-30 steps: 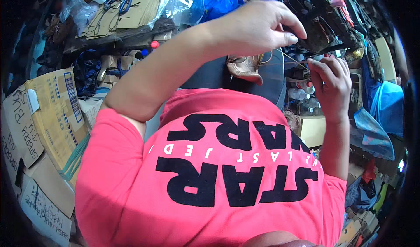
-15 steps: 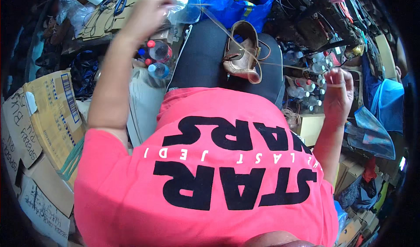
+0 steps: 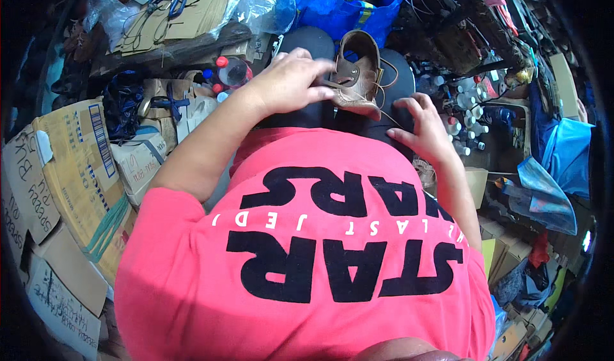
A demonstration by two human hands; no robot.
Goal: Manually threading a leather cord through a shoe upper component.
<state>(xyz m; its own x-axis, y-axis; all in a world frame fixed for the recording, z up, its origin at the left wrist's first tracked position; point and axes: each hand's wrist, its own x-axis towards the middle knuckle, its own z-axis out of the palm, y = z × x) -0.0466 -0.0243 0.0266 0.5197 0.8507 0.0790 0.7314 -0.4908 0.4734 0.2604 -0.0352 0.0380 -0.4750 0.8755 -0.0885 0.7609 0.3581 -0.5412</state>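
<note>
A brown leather shoe rests on my dark-trousered lap, its opening facing away from me. Thin cord or lace loops out at its right side, and a strand trails toward my right hand. My left hand is at the shoe's left side, thumb and fingers apart, the fingertips slightly blurred. A short strand shows by those fingertips; whether they touch it I cannot tell. Over my right thigh, my right hand is bent with thumb and forefinger apart, a little away from the shoe. Its other fingers are partly hidden.
A blue bag and clear plastic sheeting lie beyond my knees. Several small bottles crowd the right, with a red-capped bottle on the left. Blue-handled scissors lie on cardboard; a yellow carton stands at the left.
Both hands have come inward from wide apart to beside the shoe. The strand stretched between them has slackened and drawn in, and the shoe has tilted slightly.
</note>
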